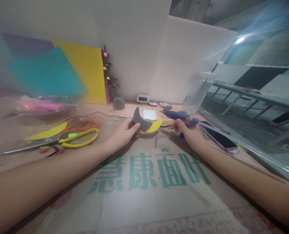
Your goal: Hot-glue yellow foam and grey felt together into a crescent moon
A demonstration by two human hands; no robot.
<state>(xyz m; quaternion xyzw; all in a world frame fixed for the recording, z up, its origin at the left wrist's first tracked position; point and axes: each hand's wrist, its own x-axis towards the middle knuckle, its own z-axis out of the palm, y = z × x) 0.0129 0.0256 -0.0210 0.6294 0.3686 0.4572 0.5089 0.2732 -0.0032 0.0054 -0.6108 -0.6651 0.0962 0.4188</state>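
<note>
My left hand [128,130] is closed on a crescent [142,122], pinching its left side between thumb and fingers. The crescent is dark grey for most of its length, with a yellow part [155,125] at its right end. In my right hand [184,130] is a blue hot glue gun [177,115], its nozzle pointing left above the yellow part, apart from it. A long translucent rod [244,146] runs back from the gun's rear. My fingers partly hide the gun's handle.
Orange and yellow-handled scissors [80,138] and a yellow cut piece [48,131] lie at left, before a clear bowl [41,107] of pink things. A phone [219,136] lies at right. At the back stand a small clock [143,98] and a decorated twig [109,71].
</note>
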